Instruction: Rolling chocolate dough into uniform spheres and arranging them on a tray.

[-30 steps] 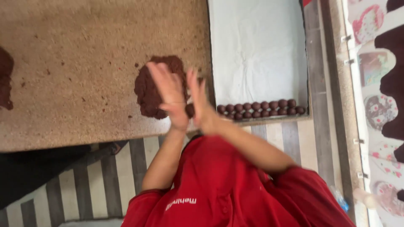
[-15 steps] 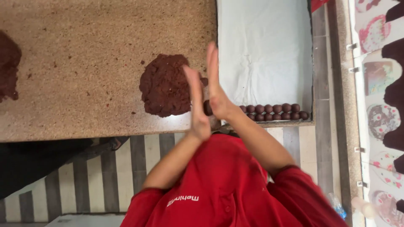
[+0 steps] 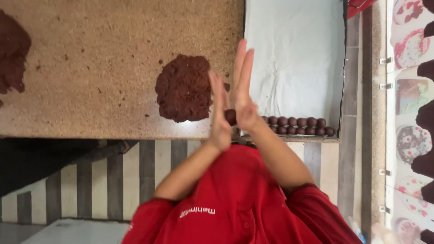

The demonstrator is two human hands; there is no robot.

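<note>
My left hand [image 3: 220,115] and my right hand [image 3: 243,90] are pressed flat, palm to palm, fingers pointing away from me, above the counter's near edge. A small brown ball [image 3: 230,116] shows between the heels of the palms. The right hand's fingers reach further forward than the left's. Just left of the hands a mound of dark brown dough [image 3: 183,88] lies on the speckled counter [image 3: 99,58]. To the right is a tray [image 3: 342,68] lined with white paper, with two short rows of several finished brown balls [image 3: 300,125] along its near edge.
Another brown dough heap [image 3: 12,54] sits at the counter's far left edge. Below the counter lies a striped grey and white floor [image 3: 149,176]. My red shirt [image 3: 235,203] fills the bottom. Panels with cake pictures [image 3: 413,90] run along the right.
My palms have slid against each other: first over the dough mound, they now stand between it and the tray, with the right hand pushed ahead of the left. The view has shifted slightly.
</note>
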